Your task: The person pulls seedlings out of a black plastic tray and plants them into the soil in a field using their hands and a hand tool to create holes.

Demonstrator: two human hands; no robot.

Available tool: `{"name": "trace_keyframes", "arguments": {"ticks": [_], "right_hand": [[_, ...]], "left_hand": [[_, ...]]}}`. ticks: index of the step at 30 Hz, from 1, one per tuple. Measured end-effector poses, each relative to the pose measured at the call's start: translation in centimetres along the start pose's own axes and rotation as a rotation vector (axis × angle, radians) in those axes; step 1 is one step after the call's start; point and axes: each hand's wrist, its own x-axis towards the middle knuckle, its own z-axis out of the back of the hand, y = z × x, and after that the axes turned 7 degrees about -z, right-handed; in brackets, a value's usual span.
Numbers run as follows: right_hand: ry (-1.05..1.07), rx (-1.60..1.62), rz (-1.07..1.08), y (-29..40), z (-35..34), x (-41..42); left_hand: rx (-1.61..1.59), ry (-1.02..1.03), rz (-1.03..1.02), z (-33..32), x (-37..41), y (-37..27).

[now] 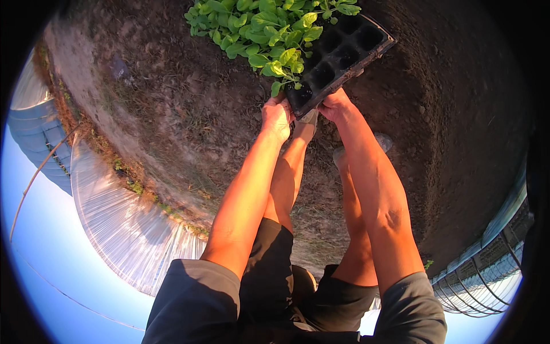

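A black plastic seedling tray (343, 60) is held out in front of me, tilted in the view. Leafy green seedlings (266, 30) crowd its left and upper part, while several cells along the right side hold no plants. My left hand (277, 114) grips the tray's near left corner, just under the lowest leaves. Its fingers are partly hidden by the tray. My right hand (336, 104) holds the near right edge from below, with most of its fingers out of sight behind the rim.
Bare brown soil (180, 86) with dry grass lies below. My shod feet stand under the tray. Plastic-covered greenhouses (124, 210) curve along the left, with a bent pole (38, 172) beside them. A hooped frame (477, 275) stands at the lower right.
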Motion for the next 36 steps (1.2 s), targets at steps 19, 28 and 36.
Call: {"name": "trace_keyframes", "arguments": {"ticks": [19, 28, 36], "right_hand": [[-0.066, -0.106, -0.027, -0.1, -0.5, -1.6], [0.001, -0.069, 0.023, -0.6, 0.7, -0.1], [-0.045, 0.018, 0.167, -1.7, 1.6, 1.8]], "left_hand": [[1.970, 0.569, -1.291, -6.1, -1.3, -12.1], [2.310, 0.478, -1.183, -6.9, 1.2, -9.7], [2.304, 0.507, -1.109, -7.4, 1.4, -10.1]]}}
